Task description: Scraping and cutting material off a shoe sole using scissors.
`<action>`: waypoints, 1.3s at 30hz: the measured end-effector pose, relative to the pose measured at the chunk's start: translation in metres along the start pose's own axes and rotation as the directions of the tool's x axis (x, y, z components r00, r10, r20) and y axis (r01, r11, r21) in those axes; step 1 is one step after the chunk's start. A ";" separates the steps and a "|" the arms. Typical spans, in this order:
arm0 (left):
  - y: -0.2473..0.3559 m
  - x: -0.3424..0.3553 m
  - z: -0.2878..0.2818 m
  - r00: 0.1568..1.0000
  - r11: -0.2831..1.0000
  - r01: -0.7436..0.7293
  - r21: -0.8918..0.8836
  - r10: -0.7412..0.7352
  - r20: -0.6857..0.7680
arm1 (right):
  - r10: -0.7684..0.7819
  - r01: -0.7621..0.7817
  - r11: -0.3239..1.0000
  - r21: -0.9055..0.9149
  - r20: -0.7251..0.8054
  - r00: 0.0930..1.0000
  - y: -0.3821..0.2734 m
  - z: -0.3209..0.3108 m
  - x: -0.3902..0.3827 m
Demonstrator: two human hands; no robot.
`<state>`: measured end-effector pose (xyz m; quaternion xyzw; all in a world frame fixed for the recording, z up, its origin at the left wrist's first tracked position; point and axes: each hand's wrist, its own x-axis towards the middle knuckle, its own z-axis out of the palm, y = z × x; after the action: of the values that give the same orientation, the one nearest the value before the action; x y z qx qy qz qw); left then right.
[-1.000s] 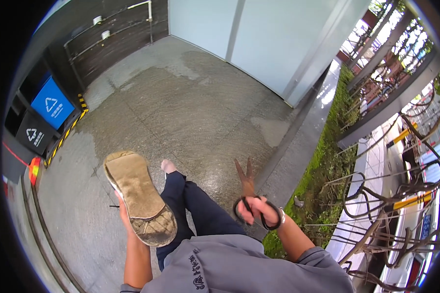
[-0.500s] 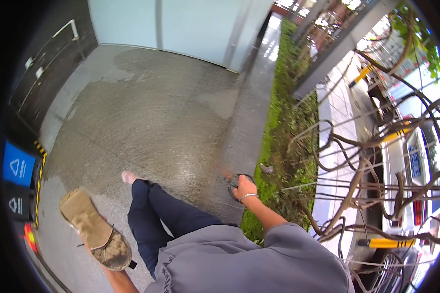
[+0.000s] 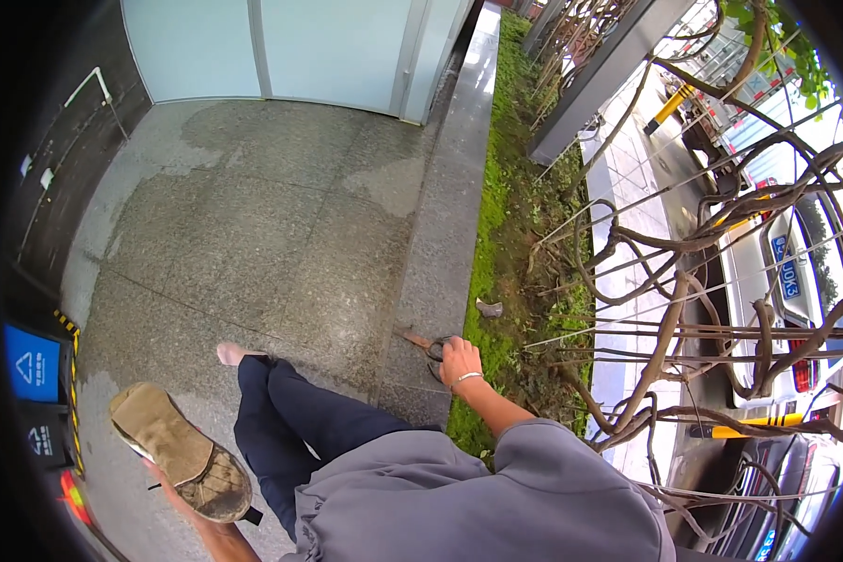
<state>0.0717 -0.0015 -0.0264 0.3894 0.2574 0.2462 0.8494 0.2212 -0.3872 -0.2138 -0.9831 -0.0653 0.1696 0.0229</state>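
Note:
A tan slip-on shoe (image 3: pixel 167 429) with a worn, quilted, dirty insole lies tilted across my left hand (image 3: pixel 179 506). That hand grips it from beneath, its fingers mostly hidden by the shoe. My right hand (image 3: pixel 461 363), with a bracelet at the wrist, is closed round the dark handles of a pair of scissors (image 3: pixel 435 350). Their rusty brown blades point left over the grey stone ledge (image 3: pixel 440 215). I cannot tell whether the scissors touch the stone. My foot (image 3: pixel 231 353), in a light sock without a shoe, stretches out over the paving.
Moss (image 3: pixel 485 253) and soil border the ledge, with a small grey stone (image 3: pixel 489 307) on them. Twisted vines (image 3: pixel 674 342) and wires stand on the right, before parked cars (image 3: pixel 759 309). Bins (image 3: pixel 34 363) line the left. Pale doors (image 3: pixel 337 51) close off the far side; the paving looks wet.
The view has shifted, so the doors and ledge sit further left. My right hand and the scissors have come slightly nearer to me; the blurred blades are now sharp. The shoe stays in my left hand.

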 end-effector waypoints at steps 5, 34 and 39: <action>-0.005 -0.001 0.016 0.987 0.998 0.045 -0.040 -0.050 -0.151 | -0.158 0.253 0.939 0.231 -0.362 0.919 -0.033 -0.018 0.003; -0.018 -0.007 0.001 0.913 0.755 0.369 -0.542 -0.404 0.059 | -0.678 0.559 0.012 0.829 -0.404 0.614 -0.224 -0.163 -0.095; -0.012 -0.012 0.010 0.967 0.895 0.247 -0.372 -0.250 0.041 | -0.700 0.380 -0.079 0.922 -0.323 0.637 -0.233 -0.163 -0.101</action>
<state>0.0715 -0.0209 -0.0276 0.1832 0.2568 0.1816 0.9314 0.1535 -0.1740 -0.0111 -0.5919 -0.3412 0.2720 0.6777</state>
